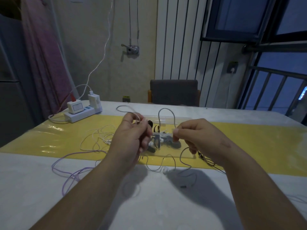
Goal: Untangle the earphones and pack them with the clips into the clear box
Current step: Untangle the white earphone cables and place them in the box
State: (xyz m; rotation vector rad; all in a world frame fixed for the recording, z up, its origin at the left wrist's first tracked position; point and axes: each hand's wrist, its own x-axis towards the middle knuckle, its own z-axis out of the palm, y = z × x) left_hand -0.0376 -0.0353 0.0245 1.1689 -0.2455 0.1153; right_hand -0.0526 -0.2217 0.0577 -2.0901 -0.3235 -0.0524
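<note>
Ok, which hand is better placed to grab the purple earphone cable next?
Left. The purple earphone cable lies left of the left hand, near that forearm; the right hand would have to cross over the clear box. Both pinch the grey cable, so it must let go first.

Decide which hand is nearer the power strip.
Left. The left hand, holding a cable, is to the right of the power strip; the right hand, pinching a grey cable, is farther right, across the box.
</note>
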